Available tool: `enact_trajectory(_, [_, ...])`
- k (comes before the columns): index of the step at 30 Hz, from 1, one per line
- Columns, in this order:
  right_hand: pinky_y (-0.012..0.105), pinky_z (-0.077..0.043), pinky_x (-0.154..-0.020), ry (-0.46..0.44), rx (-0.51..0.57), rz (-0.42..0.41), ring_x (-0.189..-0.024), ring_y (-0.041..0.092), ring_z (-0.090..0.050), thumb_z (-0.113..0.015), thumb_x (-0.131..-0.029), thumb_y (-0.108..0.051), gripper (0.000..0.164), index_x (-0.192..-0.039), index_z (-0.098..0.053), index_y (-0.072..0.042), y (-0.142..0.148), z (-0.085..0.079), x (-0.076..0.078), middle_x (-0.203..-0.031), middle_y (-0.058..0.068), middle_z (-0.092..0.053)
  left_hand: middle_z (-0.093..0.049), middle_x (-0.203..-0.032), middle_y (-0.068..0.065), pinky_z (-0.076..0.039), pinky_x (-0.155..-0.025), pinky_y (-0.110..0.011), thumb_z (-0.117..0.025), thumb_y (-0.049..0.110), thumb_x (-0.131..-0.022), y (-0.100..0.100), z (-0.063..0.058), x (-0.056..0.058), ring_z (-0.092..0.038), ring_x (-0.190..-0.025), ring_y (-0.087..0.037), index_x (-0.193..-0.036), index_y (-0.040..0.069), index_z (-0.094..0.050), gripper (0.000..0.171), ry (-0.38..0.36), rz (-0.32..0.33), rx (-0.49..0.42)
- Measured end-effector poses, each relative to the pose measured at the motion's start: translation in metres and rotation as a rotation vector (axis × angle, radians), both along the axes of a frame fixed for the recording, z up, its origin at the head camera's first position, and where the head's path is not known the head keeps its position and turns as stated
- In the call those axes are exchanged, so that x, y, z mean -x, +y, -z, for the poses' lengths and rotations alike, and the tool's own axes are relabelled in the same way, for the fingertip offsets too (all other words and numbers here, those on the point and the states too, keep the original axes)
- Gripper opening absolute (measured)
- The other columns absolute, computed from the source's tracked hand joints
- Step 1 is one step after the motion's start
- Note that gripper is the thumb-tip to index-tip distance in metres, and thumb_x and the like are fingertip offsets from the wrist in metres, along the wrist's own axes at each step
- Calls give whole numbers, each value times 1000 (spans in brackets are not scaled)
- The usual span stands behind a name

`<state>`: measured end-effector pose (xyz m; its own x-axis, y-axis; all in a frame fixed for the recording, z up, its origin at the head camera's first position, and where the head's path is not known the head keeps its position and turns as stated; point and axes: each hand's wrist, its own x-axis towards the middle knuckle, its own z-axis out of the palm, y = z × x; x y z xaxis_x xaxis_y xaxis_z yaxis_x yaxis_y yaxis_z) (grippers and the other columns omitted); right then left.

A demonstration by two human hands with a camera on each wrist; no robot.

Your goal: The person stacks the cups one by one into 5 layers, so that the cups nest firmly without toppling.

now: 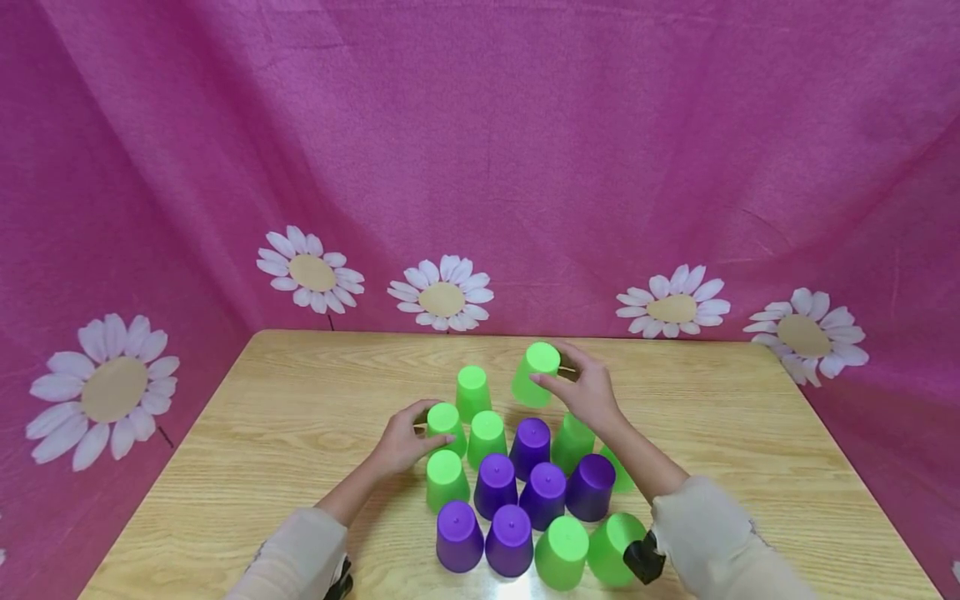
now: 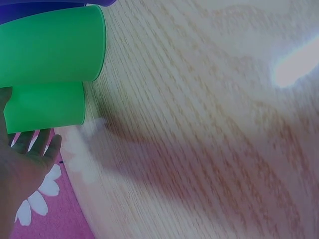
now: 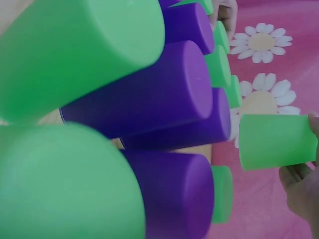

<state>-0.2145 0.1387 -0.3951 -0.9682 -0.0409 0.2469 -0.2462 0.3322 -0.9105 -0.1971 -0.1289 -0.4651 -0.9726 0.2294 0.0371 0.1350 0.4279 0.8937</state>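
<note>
Lifted green cup (image 1: 536, 374): inverted, base uppermost, long axis tilted with the base leaning right; held clear of the surface (image 1: 300, 433) at the far edge of the cluster, just right of the far green cup (image 1: 472, 392). Right hand (image 1: 585, 392): fingers curled round this cup from its right side; the nearer hand to it by far. Left green cup (image 1: 445, 423): inverted, upright, standing at the cluster's left edge. Left hand (image 1: 401, 442): fingers and thumb wrapped about that cup from its left. Purple cups (image 1: 530, 446): several, inverted, grouped at centre and near side. Further green cups (image 1: 561, 552): near row and right flank. Backdrop: pink cloth (image 1: 480, 150) with daisies.
</note>
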Motion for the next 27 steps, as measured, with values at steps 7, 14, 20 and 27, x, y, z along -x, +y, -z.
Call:
enact_trajectory(7, [39, -50, -96, -64, 9, 27, -110, 37, -58, -72, -77, -2, 50, -124, -53, 5, -12, 10, 8, -115, 27, -61, -64, -111, -9, -50, -91, -42, -74, 8, -77, 2, -1, 0, -59, -105, -26, -118, 4, -58, 44, -1, -22, 1])
enact_trajectory(14, [40, -47, -99, -124, -38, 15, -114, 36, -56, -70, -79, -4, 50, -125, -52, 5, -18, 20, 16, -119, 26, -59, -64, -110, -10, -51, -91, -42, -74, 9, -77, 2, -3, 0, -59, -104, -27, -117, 4, -58, 44, 8, -23, 3])
enact_trajectory(20, [40, -49, -96, -170, -97, 18, -113, 37, -56, -70, -79, -4, 48, -122, -53, 6, -24, 29, 21, -119, 26, -59, -65, -108, -12, -52, -89, -42, -74, 8, -76, 2, -1, 0, -60, -102, -28, -116, 2, -58, 44, 25, -21, -2])
enact_trajectory(27, [40, -53, -86, -180, -222, 21, -100, 34, -60, -71, -76, -4, 43, -115, -57, 7, -26, 32, 24, -108, 23, -63, -65, -109, -10, -51, -90, -42, -73, 7, -77, 3, -1, -1, -60, -104, -27, -118, 3, -58, 44, 13, -16, -5])
